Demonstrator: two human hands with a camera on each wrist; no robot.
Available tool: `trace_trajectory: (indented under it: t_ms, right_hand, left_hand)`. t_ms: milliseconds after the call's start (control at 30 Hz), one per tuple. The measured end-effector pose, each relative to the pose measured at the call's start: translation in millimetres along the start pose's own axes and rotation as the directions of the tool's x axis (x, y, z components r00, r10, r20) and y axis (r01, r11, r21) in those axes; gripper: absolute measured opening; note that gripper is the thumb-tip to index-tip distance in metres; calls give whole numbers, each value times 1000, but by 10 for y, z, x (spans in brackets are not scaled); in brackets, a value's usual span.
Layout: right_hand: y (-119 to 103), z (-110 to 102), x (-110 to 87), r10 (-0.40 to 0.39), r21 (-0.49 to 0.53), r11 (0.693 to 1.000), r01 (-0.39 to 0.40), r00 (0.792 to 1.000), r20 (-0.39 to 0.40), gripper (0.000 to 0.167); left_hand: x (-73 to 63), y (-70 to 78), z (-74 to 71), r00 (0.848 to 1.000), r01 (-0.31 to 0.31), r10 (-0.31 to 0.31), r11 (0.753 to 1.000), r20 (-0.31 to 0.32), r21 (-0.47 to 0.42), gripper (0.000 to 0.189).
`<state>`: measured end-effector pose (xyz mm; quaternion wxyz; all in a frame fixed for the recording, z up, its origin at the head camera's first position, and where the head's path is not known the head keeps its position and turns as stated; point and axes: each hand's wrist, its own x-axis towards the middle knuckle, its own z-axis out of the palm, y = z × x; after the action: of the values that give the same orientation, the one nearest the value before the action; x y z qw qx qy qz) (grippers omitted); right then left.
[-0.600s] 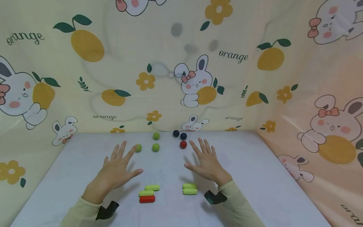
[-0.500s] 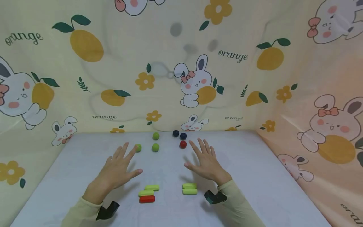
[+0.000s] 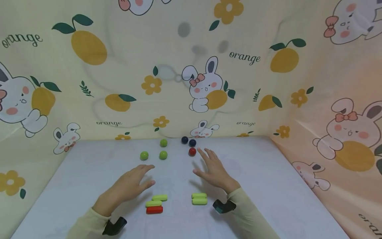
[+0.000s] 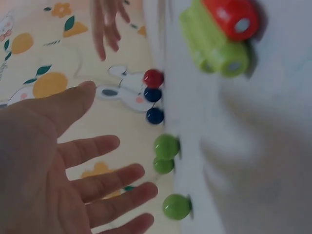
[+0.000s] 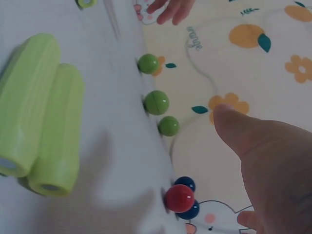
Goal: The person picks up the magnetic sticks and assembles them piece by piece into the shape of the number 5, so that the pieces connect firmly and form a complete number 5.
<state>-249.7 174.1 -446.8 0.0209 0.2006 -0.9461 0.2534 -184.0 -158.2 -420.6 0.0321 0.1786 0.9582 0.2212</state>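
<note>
My left hand hovers over the left of the table with fingers spread and nothing held. Past its fingertips are three green balls. By its thumb lie two light green rods and a red rod, side by side; grey discs show on the rod ends in the left wrist view. The right hand hangs over the right half, fingers extended, holding nothing. Closest to its fingertips sits a red ball, with two dark blue balls behind. Two more green rods lie below that hand, touching each other.
The white tabletop carries all the pieces. A patterned cloth with rabbits and oranges hangs behind and along the sides. A black wrist camera is strapped to the left wrist, another camera to the right.
My left hand has turned and its fingers have lowered toward me, uncovering the leftmost green ball. The right hand's fingers have bent slightly. The balls and rods stay in place.
</note>
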Motion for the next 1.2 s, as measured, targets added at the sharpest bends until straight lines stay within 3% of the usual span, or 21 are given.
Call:
trace_trajectory:
  t_ms: [333,500,700,933,1200]
  right_hand:
    - [13,118,3,-23,93,995,21,999,21,73]
    - [22,137,-5,-17,129,992,13,999,27,68]
    - [58,171,-8,-14,168,986,8,999,35,65]
    - [111,222,-5,-28,164,986,23,999,29,63]
    - [160,235,53,-1,178,984,-4,1000,28,62]
  left_hand:
    - [39,21,204,988,12,14,986,151,-168,45]
    - [58,20,257,980,2,39,978,194,-208,30]
    - [102,38,376,971,59,-8,976,239,-209,21]
    - [107,33,441,972,63,-16,979,235,-194,14]
    - [150,45,452,971,8,52,969,234,-248,15]
